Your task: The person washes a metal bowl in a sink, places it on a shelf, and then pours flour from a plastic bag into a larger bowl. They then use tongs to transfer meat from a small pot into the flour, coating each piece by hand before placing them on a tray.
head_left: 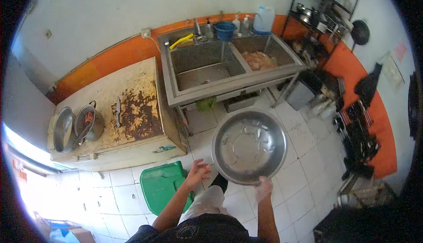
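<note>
One big bowl (247, 149) is held by its rim in the right hand (264, 188). The left hand (198, 175), fingers apart, is near it.

Round metal basin (249, 148) — mouth up

Two bare hands show, one left hand (198, 173) and one right hand (263, 187), with one wide metal basin (249, 148). One sink (211, 85) has two compartments; along its back edge stand one faucet (199, 35), one blue bowl (225, 32), three pump bottles (236, 24) and one jug (264, 20), with one yellow item (181, 41) near the back left corner. The cabinet (94, 97) carries one metal tub (61, 127) and one metal pot (99, 127) by its left edge, plus one knife (118, 110) away from the edges
</note>
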`<action>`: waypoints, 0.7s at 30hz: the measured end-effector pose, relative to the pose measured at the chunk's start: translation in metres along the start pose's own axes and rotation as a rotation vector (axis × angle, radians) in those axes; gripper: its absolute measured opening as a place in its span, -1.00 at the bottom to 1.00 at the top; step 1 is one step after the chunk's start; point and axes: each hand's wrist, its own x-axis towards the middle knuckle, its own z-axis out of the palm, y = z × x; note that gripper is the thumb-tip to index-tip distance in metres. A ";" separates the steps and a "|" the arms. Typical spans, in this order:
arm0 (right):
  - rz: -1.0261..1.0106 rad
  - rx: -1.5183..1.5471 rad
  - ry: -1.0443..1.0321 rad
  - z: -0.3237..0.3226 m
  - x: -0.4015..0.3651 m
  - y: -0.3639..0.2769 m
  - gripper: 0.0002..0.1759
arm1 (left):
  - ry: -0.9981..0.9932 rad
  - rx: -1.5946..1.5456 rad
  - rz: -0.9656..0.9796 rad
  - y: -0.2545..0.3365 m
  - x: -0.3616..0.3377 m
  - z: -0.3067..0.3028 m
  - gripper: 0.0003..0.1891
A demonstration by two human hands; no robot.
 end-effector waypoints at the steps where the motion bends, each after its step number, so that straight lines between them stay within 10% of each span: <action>1: -0.059 -0.101 -0.074 0.013 0.023 -0.016 -0.71 | 0.020 -0.011 0.007 0.014 0.021 0.004 -0.34; 4: 0.068 0.125 -0.182 0.079 0.084 -0.105 -0.72 | 0.092 -0.034 0.102 0.077 0.091 0.015 -0.33; 7: -0.367 -0.598 -0.348 0.114 0.171 -0.141 -0.73 | 0.140 0.085 0.159 0.158 0.148 0.017 -0.37; 9: 0.189 0.019 -0.176 0.179 0.188 -0.208 -0.74 | 0.203 0.023 0.217 0.205 0.183 0.016 -0.43; 11: 0.208 0.077 -0.234 0.210 0.229 -0.227 -0.75 | 0.176 -0.171 0.212 0.248 0.224 -0.003 -0.52; 21: 0.140 -0.145 -0.452 0.343 0.459 -0.184 -0.75 | 0.426 0.583 0.493 0.426 0.548 -0.131 -0.73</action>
